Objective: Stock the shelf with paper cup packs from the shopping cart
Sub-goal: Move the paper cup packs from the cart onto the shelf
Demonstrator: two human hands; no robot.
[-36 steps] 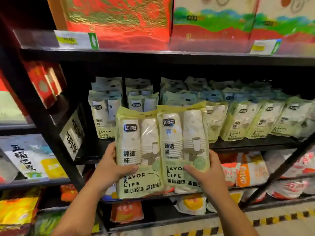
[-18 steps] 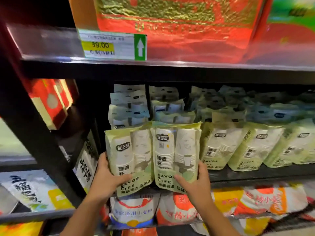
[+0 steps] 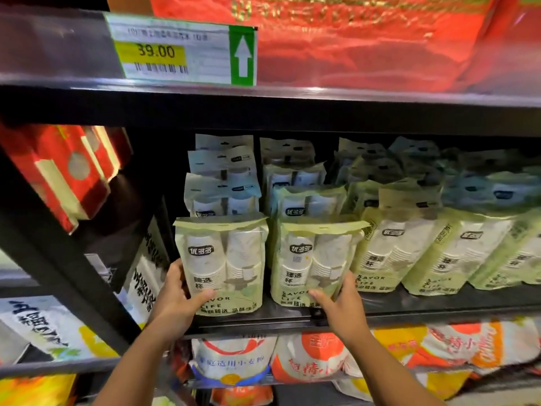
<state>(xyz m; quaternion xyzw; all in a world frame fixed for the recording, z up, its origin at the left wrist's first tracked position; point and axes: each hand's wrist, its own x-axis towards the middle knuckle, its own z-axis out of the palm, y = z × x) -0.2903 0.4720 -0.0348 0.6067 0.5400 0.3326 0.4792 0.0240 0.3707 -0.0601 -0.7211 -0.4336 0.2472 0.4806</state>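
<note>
Two pale green paper cup packs stand upright at the front of the black shelf [image 3: 439,310]. My left hand [image 3: 175,300] grips the lower left side of the left pack [image 3: 222,259], thumb across its front. My right hand [image 3: 341,306] grips the bottom of the right pack [image 3: 314,259], thumb on its front. A small gap separates the two packs. Behind them stand more cup packs [image 3: 222,177] in rows, green ones in front and bluish ones further back. The shopping cart is out of view.
More green cup packs [image 3: 389,253] lean in a row to the right. A shelf above carries a 39.00 price tag [image 3: 181,51] and red packaging [image 3: 351,39]. A black upright [image 3: 58,259] runs at left. Bags [image 3: 234,364] fill the shelf below.
Both hands have carried the two packs forward onto the shelf and moved them apart. The view has come closer to the shelf.
</note>
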